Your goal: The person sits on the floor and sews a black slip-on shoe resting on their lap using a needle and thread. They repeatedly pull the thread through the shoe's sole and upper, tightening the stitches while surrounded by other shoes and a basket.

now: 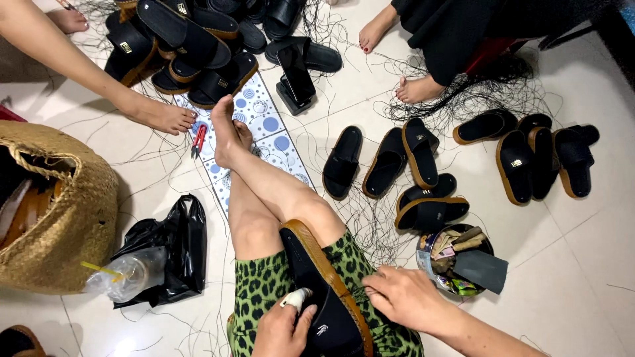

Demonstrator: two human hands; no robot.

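Resting across the person's lap, a black slide sandal (321,291) with a tan sole edge lies tilted, toe end toward the knee, on leopard-print green shorts (264,284). Left hand (283,328), with a taped thumb, grips the sandal's near end, fingers curled over the strap. Right hand (405,297) lies palm down with fingers bent, its fingertips touching the sandal's tan edge; it grips nothing that can be seen.

Just right of that hand stands a round tin (456,261) stuffed with small items, close enough to crowd the wrist. Beyond it, 4 or 5 black sandals (387,162) lie scattered on the white tile floor (582,251), and a further group (529,158) sits near the right edge. Loose black threads (370,225) litter the tiles between them.

Left of the legs, a black plastic bag (172,244) and a clear plastic cup (129,271) lie beside a woven straw basket (66,211) at the left border. Open tile shows at lower right. Another person's arm (79,66) reaches in from the upper left toward a heap of sandals (192,46); a phone (296,73) stands propped behind a patterned mat (271,132).
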